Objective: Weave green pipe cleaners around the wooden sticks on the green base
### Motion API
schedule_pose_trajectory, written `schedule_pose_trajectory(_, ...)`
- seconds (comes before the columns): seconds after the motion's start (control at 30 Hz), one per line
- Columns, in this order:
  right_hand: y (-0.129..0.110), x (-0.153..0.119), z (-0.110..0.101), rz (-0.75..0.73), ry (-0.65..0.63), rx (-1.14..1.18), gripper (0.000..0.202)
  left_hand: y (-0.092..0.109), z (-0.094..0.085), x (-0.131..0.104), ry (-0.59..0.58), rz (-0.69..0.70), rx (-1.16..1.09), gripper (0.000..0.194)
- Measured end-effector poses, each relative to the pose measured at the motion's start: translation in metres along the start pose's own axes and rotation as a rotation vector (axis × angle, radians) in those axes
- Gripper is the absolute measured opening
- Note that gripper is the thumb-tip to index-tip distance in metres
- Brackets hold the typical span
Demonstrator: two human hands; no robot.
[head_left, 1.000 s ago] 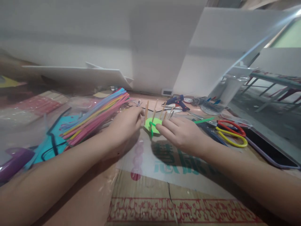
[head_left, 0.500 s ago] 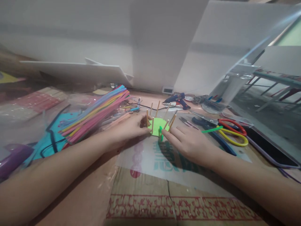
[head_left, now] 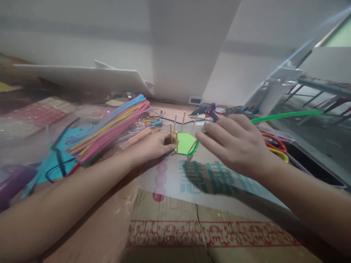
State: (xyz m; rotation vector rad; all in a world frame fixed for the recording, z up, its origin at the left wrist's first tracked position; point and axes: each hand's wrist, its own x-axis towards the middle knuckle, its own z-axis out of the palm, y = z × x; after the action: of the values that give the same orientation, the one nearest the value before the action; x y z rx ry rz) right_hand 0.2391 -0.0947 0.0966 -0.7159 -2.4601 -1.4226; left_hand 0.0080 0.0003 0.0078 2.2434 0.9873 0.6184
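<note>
A bright green base [head_left: 185,142] lies on the white printed sheet, with several thin wooden sticks [head_left: 183,122] standing up around its edge. My left hand [head_left: 155,146] is closed at the base's left side, thumb and fingers pinching it beside the left sticks. On the right, my right hand [head_left: 236,146] is raised with its fingers pinched on a green pipe cleaner [head_left: 285,115]. One part of the pipe cleaner runs from the front edge of the base up to my fingertips; its long free end sticks out to the right behind the hand. My right hand hides some sticks.
A bundle of coloured pipe cleaners [head_left: 109,131] lies to the left on plastic wrapping. Behind the base is a blue glue gun [head_left: 204,111]. Red-and-yellow scissor handles [head_left: 276,144] and a phone [head_left: 315,164] lie at right, partly behind my right arm. A purple object [head_left: 16,182] sits far left.
My right hand has risen and moved right, away from the base, drawing the green pipe cleaner out with it. My left hand stays at the base's left side.
</note>
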Motion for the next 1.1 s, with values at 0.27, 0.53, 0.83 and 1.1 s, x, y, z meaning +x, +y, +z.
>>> schedule_pose_trajectory(0.27, 0.038, -0.026, -0.032, 0.327, 0.154, -0.048, 0.019, 0.002, 0.002, 0.000, -0.016, -0.077, -0.093, 0.043)
schedule_pose_trajectory(0.53, 0.026, -0.026, -0.020, 0.788, -0.124, 0.751, 0.045, 0.049, -0.049, -0.019, 0.266, -0.023, 0.368, 0.017)
schedule_pose_trajectory(0.83, -0.011, -0.038, 0.040, 0.849, -0.397, 0.939, 0.016, 0.062, 0.013, -0.037, 0.008, 0.041, 0.525, 0.029)
schedule_pose_trajectory(1.1, -0.015, -0.045, 0.057, 0.940, -0.441, 1.086, 0.031, 0.051, 0.026, -0.020, 0.076, -0.022, 0.347, 0.035)
